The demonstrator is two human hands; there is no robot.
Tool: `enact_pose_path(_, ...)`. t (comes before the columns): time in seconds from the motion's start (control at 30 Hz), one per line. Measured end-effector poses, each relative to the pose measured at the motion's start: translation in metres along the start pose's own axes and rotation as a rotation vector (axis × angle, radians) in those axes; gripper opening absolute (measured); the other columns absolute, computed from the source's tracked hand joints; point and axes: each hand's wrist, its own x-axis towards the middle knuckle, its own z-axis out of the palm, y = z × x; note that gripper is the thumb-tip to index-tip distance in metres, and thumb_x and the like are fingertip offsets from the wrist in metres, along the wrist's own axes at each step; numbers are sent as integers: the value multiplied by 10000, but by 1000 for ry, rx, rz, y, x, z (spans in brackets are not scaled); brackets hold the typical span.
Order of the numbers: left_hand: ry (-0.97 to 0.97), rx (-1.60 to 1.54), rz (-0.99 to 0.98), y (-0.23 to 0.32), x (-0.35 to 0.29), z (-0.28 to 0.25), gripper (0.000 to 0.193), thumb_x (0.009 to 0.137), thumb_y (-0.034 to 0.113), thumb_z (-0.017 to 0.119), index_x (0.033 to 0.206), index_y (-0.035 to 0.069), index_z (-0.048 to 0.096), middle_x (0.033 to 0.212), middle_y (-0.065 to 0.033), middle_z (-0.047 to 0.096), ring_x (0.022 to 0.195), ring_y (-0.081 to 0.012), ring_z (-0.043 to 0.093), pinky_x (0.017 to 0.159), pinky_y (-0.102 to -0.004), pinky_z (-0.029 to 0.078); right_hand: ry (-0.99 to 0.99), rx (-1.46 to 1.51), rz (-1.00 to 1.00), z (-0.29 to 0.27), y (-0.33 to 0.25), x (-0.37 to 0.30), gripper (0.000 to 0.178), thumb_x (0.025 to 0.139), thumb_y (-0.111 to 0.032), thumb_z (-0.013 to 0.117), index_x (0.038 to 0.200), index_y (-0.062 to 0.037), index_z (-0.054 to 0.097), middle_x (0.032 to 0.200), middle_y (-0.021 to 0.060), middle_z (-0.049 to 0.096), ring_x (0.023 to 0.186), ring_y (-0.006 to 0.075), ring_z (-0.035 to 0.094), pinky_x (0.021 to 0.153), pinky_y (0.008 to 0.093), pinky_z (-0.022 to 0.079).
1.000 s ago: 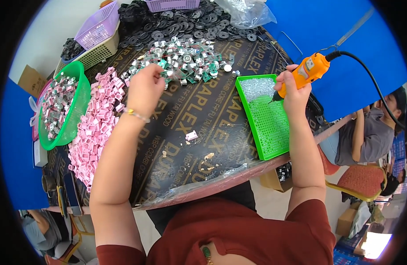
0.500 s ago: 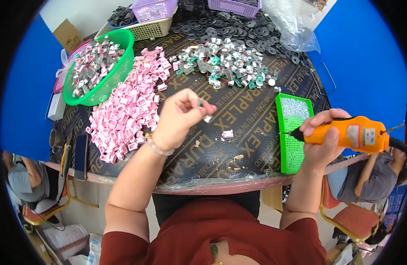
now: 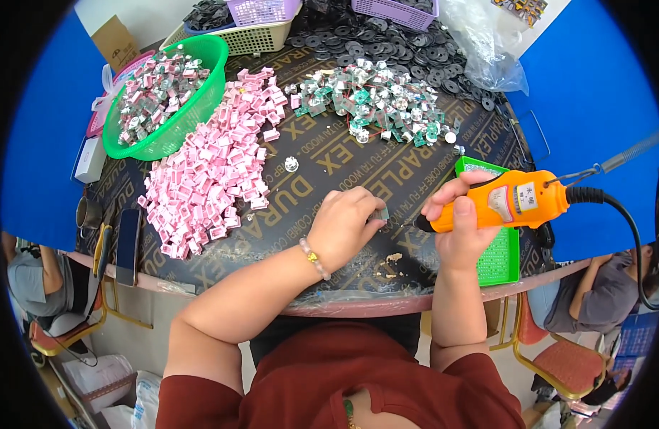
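Note:
My right hand (image 3: 460, 227) is wrapped round an orange electric screwdriver (image 3: 519, 201). It is held nearly level, its black nose and thin bit pointing left toward my left hand (image 3: 347, 223). Closed low over the table, the left fingers pinch a small greenish plate (image 3: 384, 213) at their tips; whatever else lies under them is hidden. The bit's end is close to these fingers, and I cannot tell whether it touches anything. A small white-and-silver round part (image 3: 291, 164) lies alone beyond the left hand, beside a heap of pink plastic housings (image 3: 201, 182).
A green basket (image 3: 216, 89) of assembled pieces stands at the far left. Green circuit boards (image 3: 372, 100) and black discs (image 3: 387, 46) are heaped at the back. Beneath my right forearm lies a green screw tray (image 3: 507, 261). A phone (image 3: 128, 247) rests at the left edge.
My left hand has moved right and nearer, covering where a lone pink housing lay. The right hand has brought the screwdriver left, off the tray. The white-and-silver round part now shows on the table.

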Motion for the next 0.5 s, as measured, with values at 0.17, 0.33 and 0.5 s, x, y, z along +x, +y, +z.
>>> enact_pose_path(0.17, -7, 124, -28, 5, 2, 1, 225, 692, 142, 743, 902, 122, 666, 870, -15, 618, 917, -223, 545, 821, -370, 357, -3, 13, -18, -3, 3, -1, 349, 864, -57, 627, 1158, -15, 444, 842, 121, 615, 627, 133, 577, 607, 268, 512)
enact_pose_path(0.33, -41, 129, -75, 6, 1, 0, 218, 672, 147, 748, 877, 137, 676, 828, 2, 622, 926, -208, 532, 824, -368, 330, -7, 27, -4, 0, 5, -3, 363, 857, -67, 641, 1159, -18, 447, 842, 126, 616, 625, 134, 579, 617, 272, 516)
enact_pose_path(0.5, -82, 106, -72, 8, -5, -2, 212, 665, 139, 755, 865, 138, 685, 848, 10, 638, 931, -206, 530, 834, -367, 329, -18, 71, -16, 4, 9, -5, 380, 850, -85, 663, 1159, -21, 451, 847, 130, 617, 639, 138, 588, 630, 282, 522)
